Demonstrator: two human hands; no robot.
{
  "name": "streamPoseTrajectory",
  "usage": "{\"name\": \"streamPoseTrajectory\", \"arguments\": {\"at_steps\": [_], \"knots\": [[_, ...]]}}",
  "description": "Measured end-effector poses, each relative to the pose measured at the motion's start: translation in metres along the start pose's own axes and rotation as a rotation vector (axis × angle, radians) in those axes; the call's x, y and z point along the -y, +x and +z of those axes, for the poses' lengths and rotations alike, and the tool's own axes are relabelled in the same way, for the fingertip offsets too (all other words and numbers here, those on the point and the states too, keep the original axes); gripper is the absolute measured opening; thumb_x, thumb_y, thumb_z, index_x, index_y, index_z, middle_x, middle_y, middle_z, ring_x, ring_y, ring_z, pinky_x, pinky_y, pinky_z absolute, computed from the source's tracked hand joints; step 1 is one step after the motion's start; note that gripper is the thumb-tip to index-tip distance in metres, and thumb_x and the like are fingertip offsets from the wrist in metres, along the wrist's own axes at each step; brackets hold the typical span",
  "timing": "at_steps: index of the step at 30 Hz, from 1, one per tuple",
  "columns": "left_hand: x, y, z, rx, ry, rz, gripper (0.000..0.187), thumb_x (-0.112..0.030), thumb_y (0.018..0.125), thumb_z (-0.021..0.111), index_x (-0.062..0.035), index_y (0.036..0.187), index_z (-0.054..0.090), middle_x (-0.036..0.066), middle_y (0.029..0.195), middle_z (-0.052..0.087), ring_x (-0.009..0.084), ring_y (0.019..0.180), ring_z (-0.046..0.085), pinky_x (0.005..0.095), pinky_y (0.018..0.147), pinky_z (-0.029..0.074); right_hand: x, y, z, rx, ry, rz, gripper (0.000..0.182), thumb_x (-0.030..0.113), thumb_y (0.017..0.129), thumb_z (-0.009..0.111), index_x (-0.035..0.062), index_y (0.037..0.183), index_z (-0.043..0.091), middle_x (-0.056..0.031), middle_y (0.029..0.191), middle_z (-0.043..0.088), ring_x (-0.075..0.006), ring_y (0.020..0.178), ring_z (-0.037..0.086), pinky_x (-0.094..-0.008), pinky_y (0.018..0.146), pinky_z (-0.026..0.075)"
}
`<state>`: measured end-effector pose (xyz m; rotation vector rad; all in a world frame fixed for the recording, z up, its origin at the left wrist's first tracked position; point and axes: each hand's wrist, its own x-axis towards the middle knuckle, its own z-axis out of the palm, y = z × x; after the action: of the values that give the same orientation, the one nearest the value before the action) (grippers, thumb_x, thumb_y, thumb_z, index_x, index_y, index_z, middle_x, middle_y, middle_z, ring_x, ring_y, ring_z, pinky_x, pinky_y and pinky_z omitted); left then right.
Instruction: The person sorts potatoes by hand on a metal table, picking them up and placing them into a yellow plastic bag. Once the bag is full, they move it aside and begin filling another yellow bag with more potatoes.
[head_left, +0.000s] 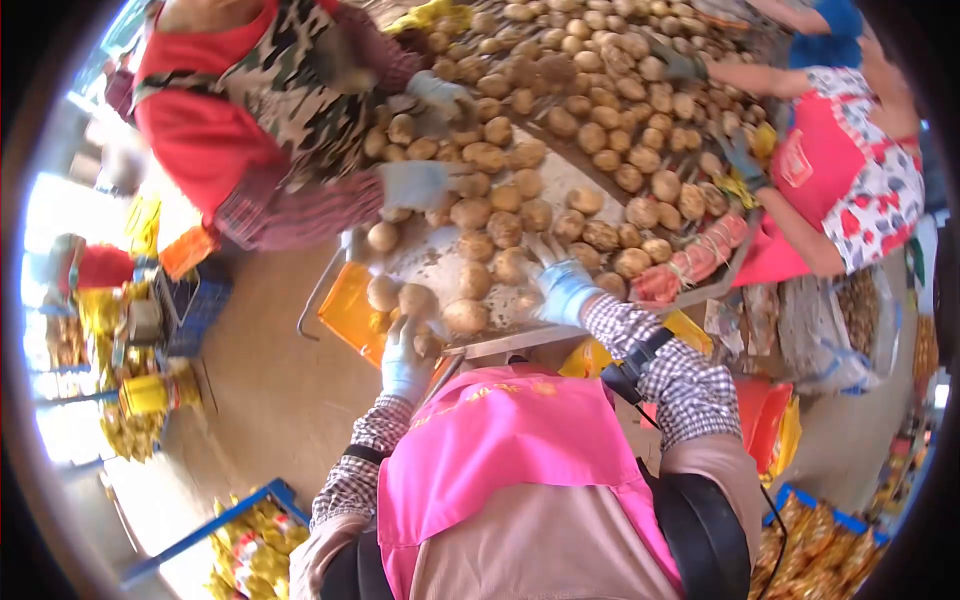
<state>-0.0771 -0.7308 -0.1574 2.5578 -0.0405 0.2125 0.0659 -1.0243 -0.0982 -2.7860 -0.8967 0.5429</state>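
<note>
Crowded sorting floor, sunlit at 9 o'clock, with a long grey metal sorting table [590,180] heaped with round brown potatoes [600,110] running toward 12 o'clock. Left hand [403,362] in a pale blue-white glove, at the near table edge around 7 o'clock of the heap; fingers curled upward beside a small brown potato [428,344], though whether gripping it or only touching cannot be told. Right hand [563,290], gloved alike, resting among the nearest potatoes, fingers bent and partly spread, nothing clearly held. Near edge loosely packed: a smooth tan potato [466,316] and two more sitting just beside the lip above an orange plastic crate [350,312]. Likely trouble: a nudge sending these over the edge onto the floor rather than into the crate. Co-workers' gloved hands [415,183] at 11 o'clock and others at 1 o'clock working the same heap, so possibly colliding reaches or a shifted pile rolling toward the near lip.
</note>
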Motion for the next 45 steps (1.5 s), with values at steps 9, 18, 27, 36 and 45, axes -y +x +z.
{"name": "streamPoseTrajectory", "arguments": {"at_steps": [9,18,27,36,45], "knots": [[0.026,-0.049,-0.001,0.269,0.075,-0.512,0.048,-0.029,0.082,0.065,-0.0086,0.124,0.054,0.017,0.119,0.056,0.0349,0.110,0.055,0.0426,0.092,0.047,0.037,0.105,0.024,-0.231,-0.246,-0.001,0.070,0.038,0.080,0.063,0.0264,0.144,0.036,-0.0143,0.152,0.027,-0.0485,0.137,0.020,-0.0653,0.108,0.019],[0.019,-0.086,0.010,0.379,0.059,-0.556,0.042,-0.031,0.082,0.064,-0.0057,0.115,0.060,0.017,0.116,0.056,0.0336,0.114,0.051,0.0415,0.096,0.044,-0.011,0.168,-0.015,-0.134,-0.114,0.407,0.078,0.043,0.087,0.056,0.0115,0.150,0.022,-0.0118,0.156,0.019,-0.0368,0.143,0.015,-0.0552,0.114,0.015],[0.042,-0.045,0.025,0.157,-0.298,-0.656,0.041,-0.025,0.084,0.065,-0.0088,0.120,0.056,0.016,0.118,0.058,0.0314,0.110,0.056,0.0395,0.091,0.047,0.094,0.090,0.032,0.018,-0.182,-0.193,0.062,0.045,0.088,0.056,0.0194,0.143,0.040,-0.0092,0.154,0.024,-0.0313,0.142,0.016,-0.0577,0.113,0.014],[0.023,0.053,0.041,0.016,-0.726,-0.707,0.077,-0.016,0.084,0.070,-0.0118,0.147,0.026,0.016,0.134,0.047,0.0197,0.107,0.054,0.0314,0.089,0.047,0.015,0.023,0.013,0.036,-0.137,-0.127,0.075,0.055,0.080,0.063,0.0222,0.142,0.041,-0.0142,0.152,0.024,-0.0356,0.141,0.018,-0.0537,0.116,0.012],[0.056,0.132,0.038,-0.339,-0.329,-0.653,0.084,-0.028,0.075,0.074,-0.0016,0.142,0.031,0.024,0.134,0.039,0.0370,0.128,0.038,0.0400,0.107,0.035,0.057,0.119,-0.002,0.003,-0.110,-0.387,0.061,0.037,0.080,0.064,0.0140,0.134,0.049,-0.0142,0.147,0.035,-0.0313,0.137,0.031,-0.0492,0.114,0.021]]}}
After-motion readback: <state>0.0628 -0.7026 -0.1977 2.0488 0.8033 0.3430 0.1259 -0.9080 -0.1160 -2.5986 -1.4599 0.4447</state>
